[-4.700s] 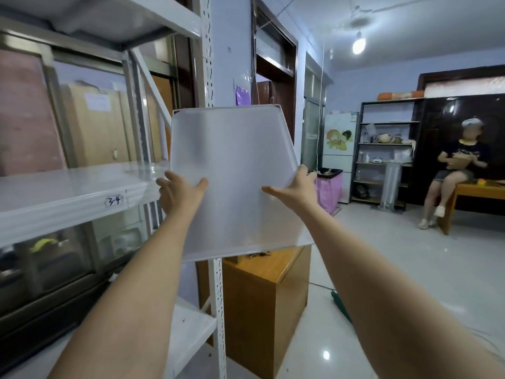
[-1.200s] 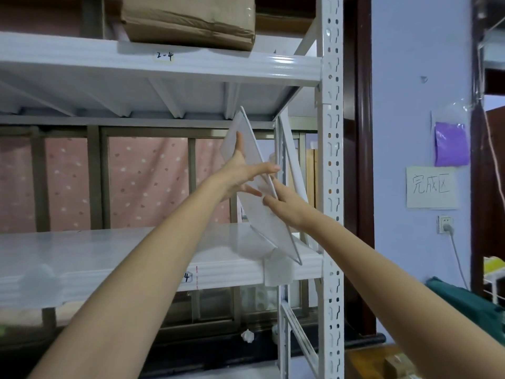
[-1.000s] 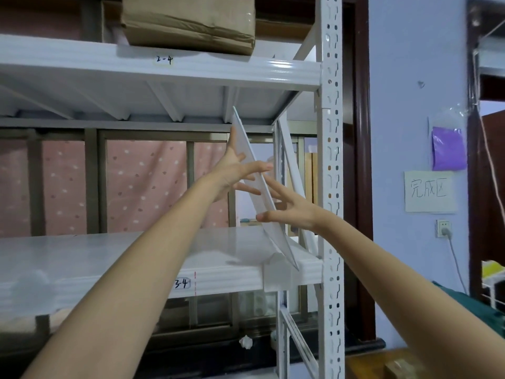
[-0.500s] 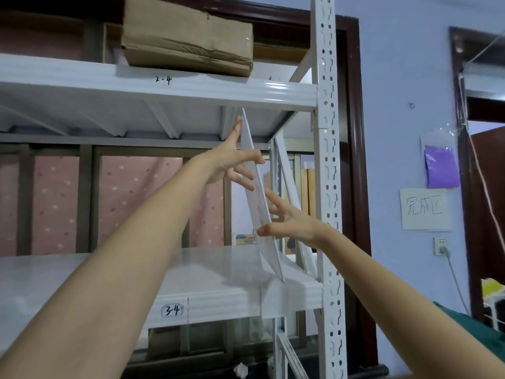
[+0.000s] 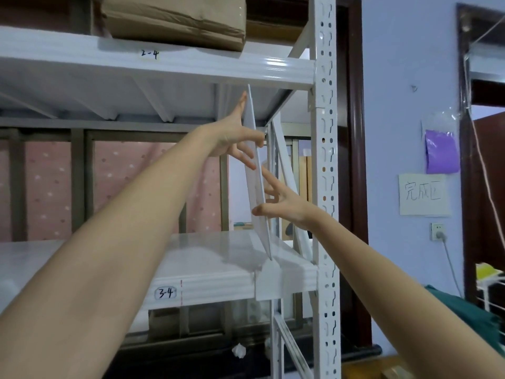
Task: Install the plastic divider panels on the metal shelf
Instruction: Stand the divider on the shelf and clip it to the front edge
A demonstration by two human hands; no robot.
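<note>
- Translucent white plastic divider panel (image 5: 257,187) seen nearly edge-on, tilted: top edge up against underside of upper shelf board (image 5: 153,67), bottom corner down on lower shelf board (image 5: 213,258) near its front right end.
- Panel inside bay of white metal shelf, just left of perforated front upright (image 5: 326,187).
- Left hand (image 5: 235,138) on left face of panel, high up; fingers straight and spread, one fingertip reaching toward top edge, thumb across front edge. Flat pressing contact, no wrap around panel.
- Right hand (image 5: 284,206) lower, on right side of panel; fingers extended and splayed, thumb tip at front edge. Not clenched; exact contact of fingers with right face unclear behind panel.
- Both forearms raised, converging on panel from lower left and lower right.
- Handwritten labels: "2-4" (image 5: 149,53) on upper beam, "3-4" (image 5: 165,293) on lower beam.
- Brown cardboard box (image 5: 175,20) resting on upper shelf board.
- Diagonal brace (image 5: 287,170) of end frame behind panel.
- On blue wall at right: purple sheet in clear sleeve (image 5: 441,151), white handwritten paper sign (image 5: 423,194), socket with plug (image 5: 438,231) below.
</note>
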